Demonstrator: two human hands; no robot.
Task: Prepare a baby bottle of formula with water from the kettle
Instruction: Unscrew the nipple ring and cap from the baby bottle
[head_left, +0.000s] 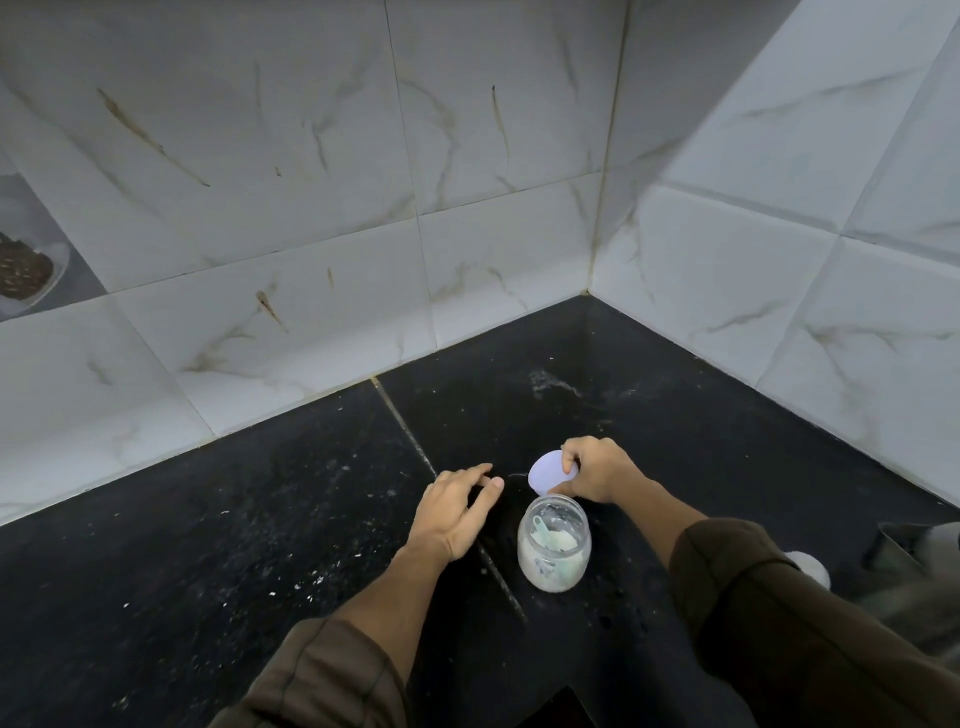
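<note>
A clear jar (554, 545) of white formula powder stands uncapped on the black counter (260, 545), with a pale green scoop lying inside it. My right hand (597, 470) holds the jar's round white lid (548, 472) just behind the jar, tilted on edge near the counter. My left hand (457, 506) hovers left of the jar with its fingers spread and nothing in it. No bottle or kettle is clearly visible.
White marble-look tiled walls (467, 208) meet in a corner behind the counter. A plate of dark food (23, 270) sits in a niche at the far left. Blurred grey objects (914, 551) lie at the right edge. A seam crosses the counter.
</note>
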